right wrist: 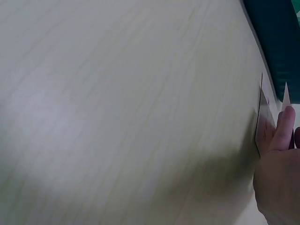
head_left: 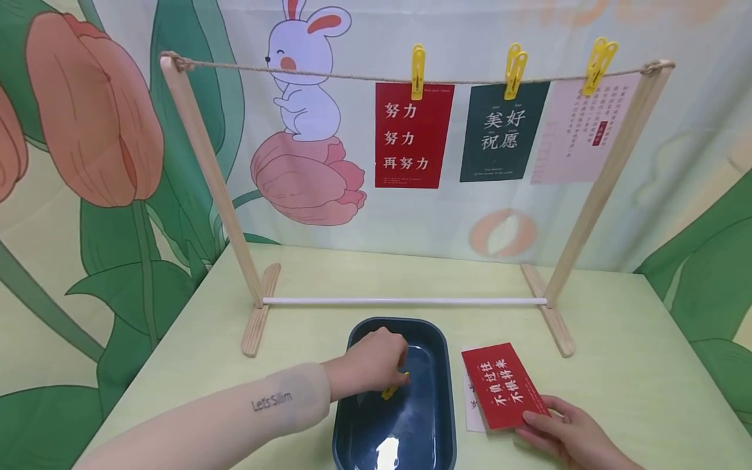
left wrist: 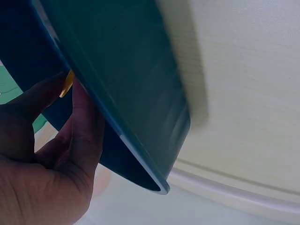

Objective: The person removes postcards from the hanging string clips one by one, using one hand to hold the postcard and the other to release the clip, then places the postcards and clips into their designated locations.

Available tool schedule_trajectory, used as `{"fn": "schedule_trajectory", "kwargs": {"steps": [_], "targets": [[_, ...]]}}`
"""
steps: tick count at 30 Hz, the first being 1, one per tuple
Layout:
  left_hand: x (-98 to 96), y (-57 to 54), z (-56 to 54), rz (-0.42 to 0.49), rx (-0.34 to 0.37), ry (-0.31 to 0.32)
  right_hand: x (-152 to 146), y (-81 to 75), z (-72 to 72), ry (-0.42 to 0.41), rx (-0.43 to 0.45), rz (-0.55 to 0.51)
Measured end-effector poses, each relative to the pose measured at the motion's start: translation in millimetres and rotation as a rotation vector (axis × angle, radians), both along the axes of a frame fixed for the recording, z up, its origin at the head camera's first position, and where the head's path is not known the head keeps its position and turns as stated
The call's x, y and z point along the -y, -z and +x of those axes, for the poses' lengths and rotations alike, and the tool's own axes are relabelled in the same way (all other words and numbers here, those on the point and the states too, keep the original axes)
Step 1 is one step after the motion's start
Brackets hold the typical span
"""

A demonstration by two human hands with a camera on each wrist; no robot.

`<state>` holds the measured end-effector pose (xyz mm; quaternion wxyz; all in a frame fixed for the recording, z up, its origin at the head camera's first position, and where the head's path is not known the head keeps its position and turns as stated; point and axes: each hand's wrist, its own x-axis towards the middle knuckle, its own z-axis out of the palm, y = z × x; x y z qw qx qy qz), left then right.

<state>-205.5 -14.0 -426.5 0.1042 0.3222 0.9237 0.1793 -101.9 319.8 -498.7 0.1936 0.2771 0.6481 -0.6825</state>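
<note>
Inside a dark blue tray (head_left: pixel 451 398), my left hand (head_left: pixel 376 360) pinches a yellow clothespin (head_left: pixel 388 393) between thumb and fingers. The left wrist view shows a sliver of the yellow clothespin (left wrist: pixel 68 84) at the thumb tip, the rest hidden by the tray wall and fingers. To the right of the tray, my right hand (head_left: pixel 565 432) grips the lower right corner of a red card (head_left: pixel 504 398) with white Chinese characters, thumb on top. A white card (head_left: pixel 472 406) lies on the table, partly hidden under the red one.
Behind the tray stands a wooden frame (head_left: pixel 214 176) with a string (head_left: pixel 352 76) across its top. Yellow clothespins hold a red card (head_left: pixel 414 147), a dark green card (head_left: pixel 499 134) and a pink card (head_left: pixel 578 137) on it. A white rod (head_left: pixel 405 301) joins the frame's feet.
</note>
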Motion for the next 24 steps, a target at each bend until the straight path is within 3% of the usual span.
{"fn": "schedule_trajectory", "kwargs": {"steps": [8, 13, 15, 19, 24], "targets": [[-2.3, 1.7, -4.1, -0.021, -0.005, 0.006, 4, -1.3, -0.7, 0.006, 0.029, -0.012], [-3.9, 16.1, -15.2, -0.029, 0.019, 0.000, -1, -3.1, 2.3, -0.020, 0.023, -0.014], [-5.7, 15.5, -17.2, -0.036, 0.036, -0.009, -3, -3.6, 3.8, -0.034, 0.020, -0.018], [-9.9, 2.1, -14.0, -0.047, 0.094, -0.041, -6, -4.0, 5.5, -0.052, 0.031, -0.003], [-13.7, 6.4, -15.3, -0.042, 0.113, -0.056, -7, -3.5, 6.5, -0.064, 0.061, 0.043]]}}
